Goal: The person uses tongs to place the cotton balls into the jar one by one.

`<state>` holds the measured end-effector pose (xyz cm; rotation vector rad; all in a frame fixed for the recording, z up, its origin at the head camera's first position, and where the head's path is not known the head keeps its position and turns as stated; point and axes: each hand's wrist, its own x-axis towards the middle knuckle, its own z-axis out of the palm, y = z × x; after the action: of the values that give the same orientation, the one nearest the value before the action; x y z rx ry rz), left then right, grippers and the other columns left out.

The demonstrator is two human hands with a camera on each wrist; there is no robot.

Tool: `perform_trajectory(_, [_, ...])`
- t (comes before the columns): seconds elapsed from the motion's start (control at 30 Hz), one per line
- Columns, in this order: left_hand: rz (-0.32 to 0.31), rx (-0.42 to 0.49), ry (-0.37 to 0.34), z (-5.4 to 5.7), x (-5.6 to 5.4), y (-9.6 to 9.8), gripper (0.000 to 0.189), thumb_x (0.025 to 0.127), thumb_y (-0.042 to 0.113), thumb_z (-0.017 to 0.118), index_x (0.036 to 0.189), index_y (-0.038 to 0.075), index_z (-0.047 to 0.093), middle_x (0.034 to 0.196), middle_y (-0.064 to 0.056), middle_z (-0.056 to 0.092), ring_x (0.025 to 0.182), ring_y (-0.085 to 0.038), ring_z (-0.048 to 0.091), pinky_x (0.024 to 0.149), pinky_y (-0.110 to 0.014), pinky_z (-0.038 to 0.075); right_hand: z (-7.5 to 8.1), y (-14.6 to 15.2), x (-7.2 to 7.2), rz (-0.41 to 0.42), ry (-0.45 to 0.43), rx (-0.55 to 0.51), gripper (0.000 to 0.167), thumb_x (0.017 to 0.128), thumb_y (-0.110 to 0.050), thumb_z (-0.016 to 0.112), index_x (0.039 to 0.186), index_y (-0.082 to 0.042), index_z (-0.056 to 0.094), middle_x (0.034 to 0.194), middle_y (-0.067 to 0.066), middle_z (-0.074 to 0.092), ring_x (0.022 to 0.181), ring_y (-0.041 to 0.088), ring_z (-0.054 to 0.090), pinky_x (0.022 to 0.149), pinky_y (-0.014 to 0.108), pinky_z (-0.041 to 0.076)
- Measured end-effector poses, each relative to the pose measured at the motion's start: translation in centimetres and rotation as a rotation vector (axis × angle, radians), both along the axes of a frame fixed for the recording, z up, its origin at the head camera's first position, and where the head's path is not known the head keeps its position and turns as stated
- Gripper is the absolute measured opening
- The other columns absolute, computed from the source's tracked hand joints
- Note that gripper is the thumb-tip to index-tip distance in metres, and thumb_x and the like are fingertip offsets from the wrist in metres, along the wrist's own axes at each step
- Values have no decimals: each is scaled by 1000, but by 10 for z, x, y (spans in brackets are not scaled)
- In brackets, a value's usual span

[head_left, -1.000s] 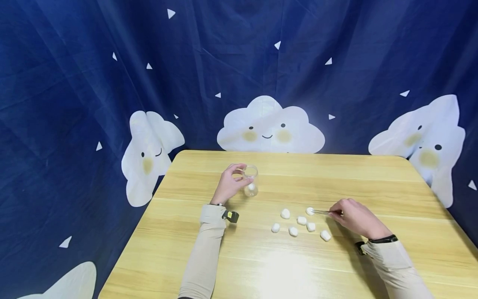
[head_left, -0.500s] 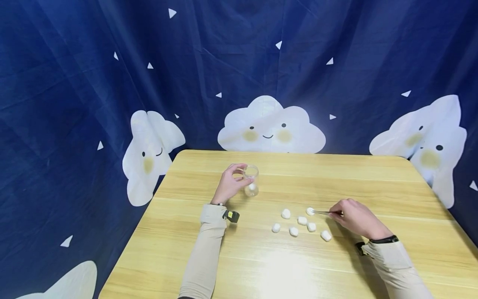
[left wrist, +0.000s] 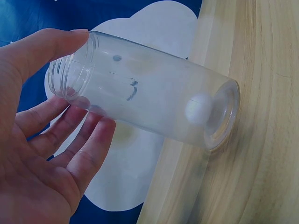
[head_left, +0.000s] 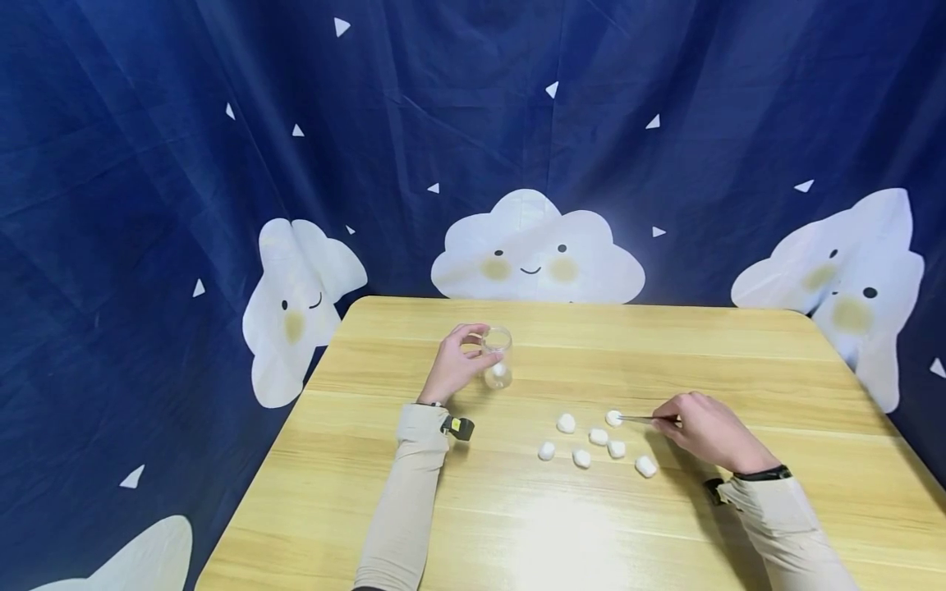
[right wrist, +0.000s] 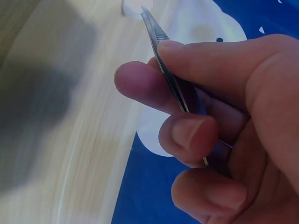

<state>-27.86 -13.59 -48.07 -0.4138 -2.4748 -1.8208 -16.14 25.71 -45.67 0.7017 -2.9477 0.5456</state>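
Note:
My left hand grips a clear plastic jar near its threaded, lidless mouth, thumb on one side and fingers on the other. The jar stands upright on the table with one white cotton ball at its bottom. My right hand pinches metal tweezers between thumb and fingers. The tweezers' tips meet a white cotton ball, the rightmost of the back ones, which is cut off at the top edge of the right wrist view.
Several more cotton balls lie loose on the wooden table between the hands, among them a front right cotton ball and a front left cotton ball. A dark blue curtain with clouds hangs behind the table.

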Motion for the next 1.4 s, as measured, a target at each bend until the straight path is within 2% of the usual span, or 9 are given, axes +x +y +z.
perform_trajectory(0.23, [6,-6,-4,0,0,0,56,84,21,86,134,9,65,134,-8,63,121,-27,61,104,-38,61,2,0,-3,-11,-7,4,7,89,-11,78,89,-17,82,79,-9,74,62,-4,46,54,20,40])
perform_trajectory(0.5, [-1,2,-3,0,-1,-1,57,83,20,87,134,9,65,135,-8,62,122,-28,60,104,-40,60,7,-1,-5,-16,-6,6,10,90,-12,76,84,-20,79,71,-14,66,61,-2,44,54,21,36])
perform_trajectory(0.8, [-4,-14,-5,1,-1,-1,57,84,21,87,135,9,64,136,-8,62,122,-27,60,105,-38,60,10,-3,-8,-21,-11,-2,7,91,-13,76,92,-16,82,71,-13,66,56,-2,41,50,20,33])
perform_trajectory(1.0, [-3,-8,-9,1,0,-1,57,84,21,87,135,9,64,136,-8,62,122,-27,60,105,-41,60,11,-6,-13,8,16,-20,7,91,-12,77,92,-15,83,74,-10,72,56,-4,42,50,19,35])
perform_trajectory(1.2, [-2,4,-9,2,1,-2,58,84,22,87,135,8,64,135,-9,62,122,-29,60,106,-44,59,18,-12,-17,26,23,-27,7,91,-12,76,90,-16,82,70,-13,66,58,-3,42,50,20,34])
perform_trajectory(1.4, [-12,28,-9,1,0,-1,58,83,20,88,134,8,65,136,-12,62,124,-33,60,107,-48,58,27,-16,-23,46,24,-39,8,91,-8,75,91,-13,82,79,-4,76,62,-3,47,53,20,40])
